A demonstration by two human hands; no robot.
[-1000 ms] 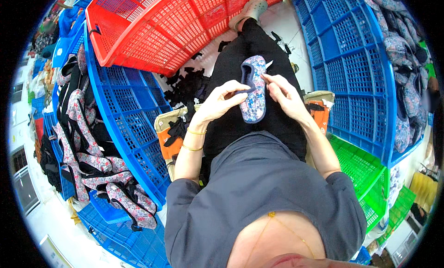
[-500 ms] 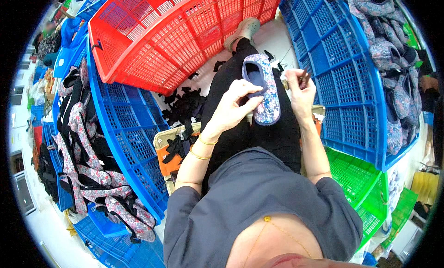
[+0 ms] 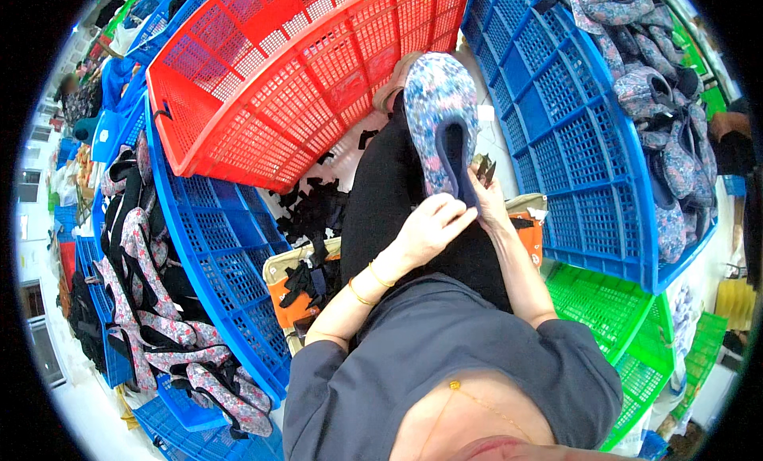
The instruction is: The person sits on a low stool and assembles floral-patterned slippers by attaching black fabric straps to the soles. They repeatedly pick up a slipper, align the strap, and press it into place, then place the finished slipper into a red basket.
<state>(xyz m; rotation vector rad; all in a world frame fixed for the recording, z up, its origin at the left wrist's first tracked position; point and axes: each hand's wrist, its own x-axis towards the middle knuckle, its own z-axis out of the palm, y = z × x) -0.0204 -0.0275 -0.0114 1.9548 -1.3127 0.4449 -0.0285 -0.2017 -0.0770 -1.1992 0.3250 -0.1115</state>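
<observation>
A floral blue, white and pink slipper (image 3: 433,87) with a dark blue lining is held up over my lap, its toe pointing away and its heel towards me. My left hand (image 3: 433,226) pinches the heel edge between thumb and fingers. At the right side of the heel, my right hand (image 3: 491,205) is closed around small thread snips (image 3: 484,169), whose pointed tips stick up beside the slipper. That hand also touches the slipper's heel side. The right hand's lower fingers are partly hidden.
A red crate (image 3: 318,87) stands ahead. Blue crates flank me: the right one (image 3: 572,159) holds floral slippers (image 3: 644,91), and pink floral slippers (image 3: 159,294) lie beyond the left one (image 3: 218,222). Black scraps (image 3: 314,211) litter the floor. A green crate (image 3: 604,302) sits at right.
The slipper has been turned round, so its toe now points away, and raised closer. My left hand moved to its heel. My right hand came in from the right to meet it.
</observation>
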